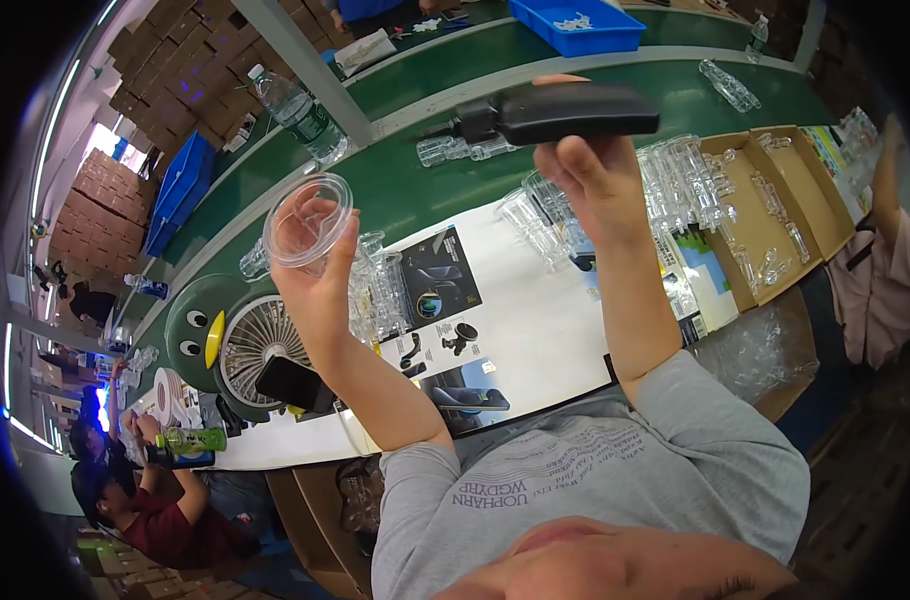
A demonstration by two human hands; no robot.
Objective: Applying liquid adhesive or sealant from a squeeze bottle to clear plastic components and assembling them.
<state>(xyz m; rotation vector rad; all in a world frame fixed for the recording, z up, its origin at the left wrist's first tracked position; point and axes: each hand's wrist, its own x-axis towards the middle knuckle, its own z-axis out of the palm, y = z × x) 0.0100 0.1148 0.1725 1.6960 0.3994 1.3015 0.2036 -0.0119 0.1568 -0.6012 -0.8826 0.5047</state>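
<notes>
At the bottom of the frame we see the grey shirt (595, 470) of the person wearing the camera, with both forearms rising toward the middle. Left of centre, our left hand (320, 285) pinches a clear round plastic lid (308, 221) by its lower rim, fingers closed on it and holding it up. Right of centre, the right hand (595, 180) grips a black oblong device (565, 113) from below, fingers wrapped on its underside, the device lying roughly level at the upper middle of the frame. Beneath the hands lies a white table (545, 330) with printed black cards (440, 275) and heaps of clear plastic parts (675, 170). At lower left sits a small fan (260, 345) shaped like a green penguin. To the right, an open cardboard box (765, 215) holds more clear parts. Beyond runs a green conveyor belt (425, 185), a water bottle (300, 112) standing by it at upper left, and a blue tray (575, 25) at the top edge.
</notes>
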